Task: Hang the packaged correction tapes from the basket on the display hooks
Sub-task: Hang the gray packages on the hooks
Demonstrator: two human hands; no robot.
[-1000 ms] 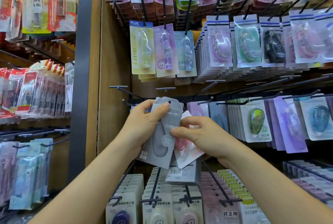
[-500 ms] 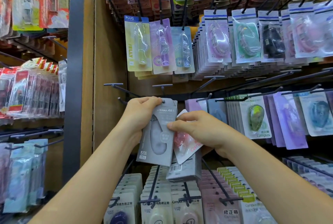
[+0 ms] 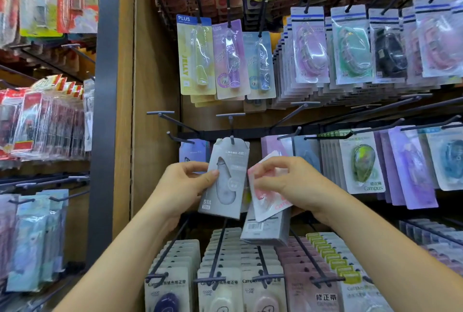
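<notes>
A grey correction tape pack (image 3: 226, 181) hangs by its top hole on a dark display hook (image 3: 232, 139) in the middle row. My left hand (image 3: 185, 183) pinches its left edge, thumb on the front. My right hand (image 3: 288, 181) grips a pink-and-white pack (image 3: 265, 199) just right of it, with a grey pack (image 3: 265, 230) showing its barcode underneath. The basket is out of view.
Rows of hooks full of packaged tapes fill the wall above, right and below; long hook arms (image 3: 218, 249) stick out toward me under my hands. A bare hook (image 3: 160, 113) sits upper left. A grey post (image 3: 105, 101) and another shelf bay (image 3: 45, 121) stand to the left.
The grey pack rose and its hole slid onto the hook. My left hand dropped from the pack's top to its left edge. My right hand stayed put with its packs.
</notes>
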